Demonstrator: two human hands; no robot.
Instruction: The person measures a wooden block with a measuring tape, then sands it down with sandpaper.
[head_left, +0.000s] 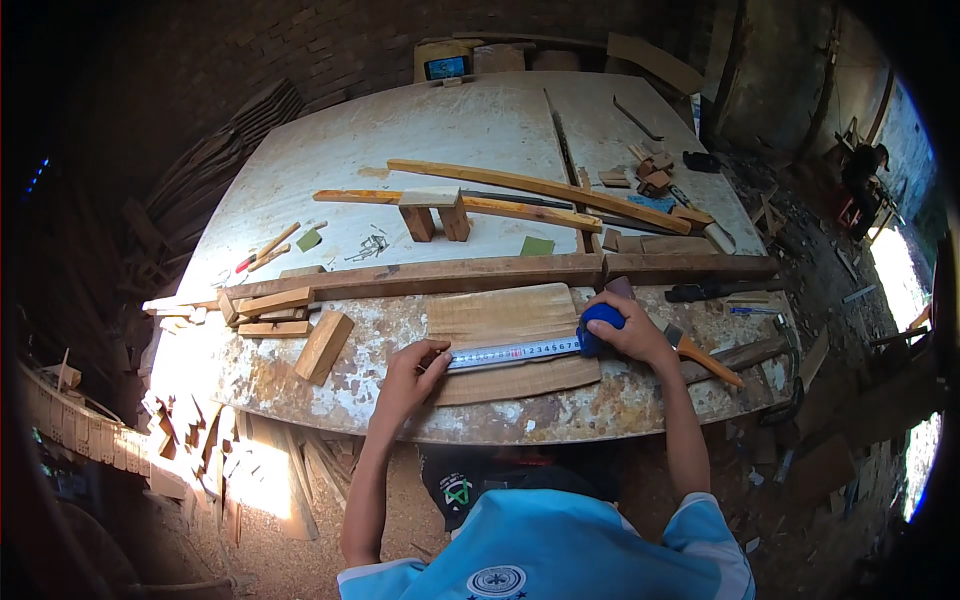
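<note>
My right hand (632,332) is wrapped round a blue tape measure (603,322) at the right edge of two thin boards. The white blade (515,352) is drawn out to the left across the boards. At its far end my left hand (418,368) pinches the blade's tip with thumb and fingers. One board (500,308) lies above the blade, and a second board (520,382) lies below it, nearer the table's front edge. Both are flat on the worn tabletop.
A long beam (450,273) crosses the table (330,140) behind the boards. Wood blocks (325,346) lie left; an orange-handled brush (705,360) and a clamp (795,390) lie right. Farther back are long strips (530,182), a small wooden stand (432,198) and nails (370,248).
</note>
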